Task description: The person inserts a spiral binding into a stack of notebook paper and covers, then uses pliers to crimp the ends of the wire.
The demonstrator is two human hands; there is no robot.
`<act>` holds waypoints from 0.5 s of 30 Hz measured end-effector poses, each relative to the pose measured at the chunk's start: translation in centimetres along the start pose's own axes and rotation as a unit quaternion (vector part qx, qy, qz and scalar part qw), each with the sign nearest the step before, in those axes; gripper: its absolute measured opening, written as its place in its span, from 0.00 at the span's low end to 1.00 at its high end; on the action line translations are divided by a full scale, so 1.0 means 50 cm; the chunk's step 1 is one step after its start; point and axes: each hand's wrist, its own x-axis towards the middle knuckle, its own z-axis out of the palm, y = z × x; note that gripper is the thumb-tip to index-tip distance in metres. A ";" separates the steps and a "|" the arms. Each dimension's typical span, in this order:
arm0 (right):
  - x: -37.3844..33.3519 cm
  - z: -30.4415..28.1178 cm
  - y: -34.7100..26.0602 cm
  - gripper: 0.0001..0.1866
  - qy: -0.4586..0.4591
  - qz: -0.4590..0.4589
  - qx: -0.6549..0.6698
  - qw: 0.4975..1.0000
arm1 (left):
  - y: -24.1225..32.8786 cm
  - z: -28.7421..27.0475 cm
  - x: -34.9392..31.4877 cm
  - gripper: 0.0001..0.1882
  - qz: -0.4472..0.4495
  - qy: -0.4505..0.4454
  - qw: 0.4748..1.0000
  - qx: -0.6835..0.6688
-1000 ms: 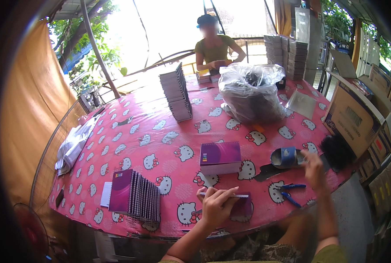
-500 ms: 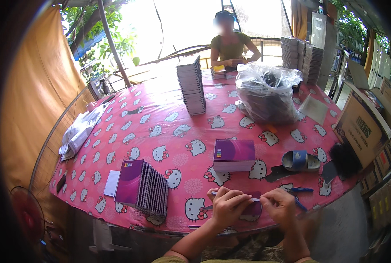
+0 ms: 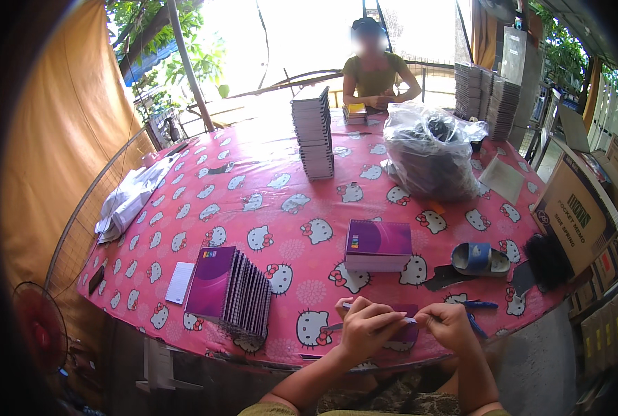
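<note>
My left hand [image 3: 366, 328] is closed around a slim whitish stick-like piece [image 3: 411, 320]; its exact kind cannot be made out. Close to the piece's right tip, my right hand [image 3: 450, 326] has its fingers pinched, and what they hold is too small to tell. Beneath both hands lies a purple notebook cover [image 3: 407, 334], partly hidden. A thin grey pointed thing [image 3: 334, 326] pokes out left of my left hand. Beyond my hands sits a short stack of purple notebooks [image 3: 378, 247]. Farther left, a long leaning row of purple spiral notebooks [image 3: 229, 295] rests beside a white lined pad [image 3: 179, 282].
Blue pens [image 3: 480, 304], a blue-grey slipper [image 3: 481, 259] and a black brush-like bundle [image 3: 546, 262] lie right. A tall notebook stack [image 3: 312, 135] and a stuffed clear plastic bag [image 3: 431, 149] stand farther back. A person [image 3: 378, 76] sits opposite; cardboard boxes [image 3: 579, 204] line the right.
The whole view has shifted slightly, so the table's things appear a little farther right. My hands stay close together, and the piece's pale tip shows between them.
</note>
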 end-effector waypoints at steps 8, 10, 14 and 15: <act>-0.013 0.014 -0.032 0.06 0.058 -0.150 -0.103 0.982 | -0.008 0.009 -0.011 0.13 0.005 0.013 1.000 0.005; -0.010 0.015 -0.024 0.07 0.053 -0.158 -0.121 0.978 | -0.012 0.013 -0.014 0.13 0.003 0.015 1.000 -0.004; -0.007 0.033 -0.032 0.06 0.109 -0.133 -0.117 0.978 | -0.011 0.013 -0.011 0.13 0.005 0.017 1.000 -0.005; -0.006 0.039 -0.037 0.05 0.144 -0.124 -0.098 0.977 | -0.011 0.013 -0.009 0.14 0.007 0.018 1.000 -0.006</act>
